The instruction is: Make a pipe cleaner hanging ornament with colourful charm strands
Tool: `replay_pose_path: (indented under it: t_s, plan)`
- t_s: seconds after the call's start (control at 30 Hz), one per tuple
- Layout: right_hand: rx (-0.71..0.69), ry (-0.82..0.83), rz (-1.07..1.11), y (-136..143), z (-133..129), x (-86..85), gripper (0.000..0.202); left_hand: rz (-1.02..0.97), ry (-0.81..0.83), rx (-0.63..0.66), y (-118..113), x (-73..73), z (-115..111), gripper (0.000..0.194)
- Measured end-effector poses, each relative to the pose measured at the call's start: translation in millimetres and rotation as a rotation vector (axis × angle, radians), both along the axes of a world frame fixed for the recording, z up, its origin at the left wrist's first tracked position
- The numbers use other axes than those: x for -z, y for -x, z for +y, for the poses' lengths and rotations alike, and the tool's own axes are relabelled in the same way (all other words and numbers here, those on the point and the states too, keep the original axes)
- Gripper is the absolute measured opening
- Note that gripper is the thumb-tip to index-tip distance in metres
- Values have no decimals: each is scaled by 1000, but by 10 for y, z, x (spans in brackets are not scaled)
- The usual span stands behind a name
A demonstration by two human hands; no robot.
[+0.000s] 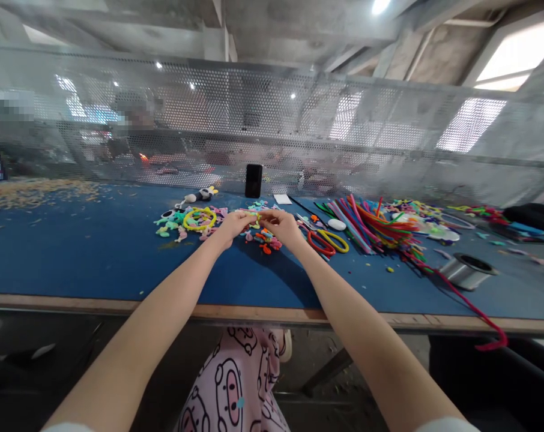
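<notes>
Both hands meet over the middle of the blue table. My left hand (236, 227) is closed, its fingertips pinching a small yellow-green piece (256, 219). From the right, my right hand (278, 227) touches the same piece with its thumb and fingers pressed together. The piece is too small to make out fully. Beside my left hand, a yellow ring (200, 219) lies on a pile of pastel pieces (167, 224). Small orange and red pieces (266, 247) lie just below the hands. Scissors with red handles (320, 245) and a yellow loop (335, 241) are right of my right hand.
A dark phone (253, 181) stands upright at the back, before a perforated metal screen (182, 114). Rightward lie a bundle of colourful fuzzy stems (366, 225), a white oval object (336, 224) and a metal spool (465, 271). The wooden table edge (263, 313) runs in front.
</notes>
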State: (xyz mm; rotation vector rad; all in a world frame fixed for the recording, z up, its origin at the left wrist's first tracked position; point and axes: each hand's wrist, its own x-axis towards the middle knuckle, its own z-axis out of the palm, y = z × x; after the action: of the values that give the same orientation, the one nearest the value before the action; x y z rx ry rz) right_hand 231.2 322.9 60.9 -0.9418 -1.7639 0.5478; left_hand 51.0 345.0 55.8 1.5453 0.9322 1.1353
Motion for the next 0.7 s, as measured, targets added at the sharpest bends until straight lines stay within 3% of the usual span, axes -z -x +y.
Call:
replay_pose_path:
  t_s: [0.13, 0.37, 0.57, 0.7]
  plan:
    - [63, -177, -156, -28, -3, -7, 25, 51, -8, -73, 6, -15, -16, 26]
    - [37, -357, -271, -81, 60, 62, 29, 90, -75, -43, 37, -15, -26, 33]
    - [51, -372, -269, -84, 72, 65, 30, 67, -81, -21, 41, -75, -73, 32]
    - [62, -284, -209, -62, 25, 18, 28, 78, -95, -44, 43, -116, -130, 30]
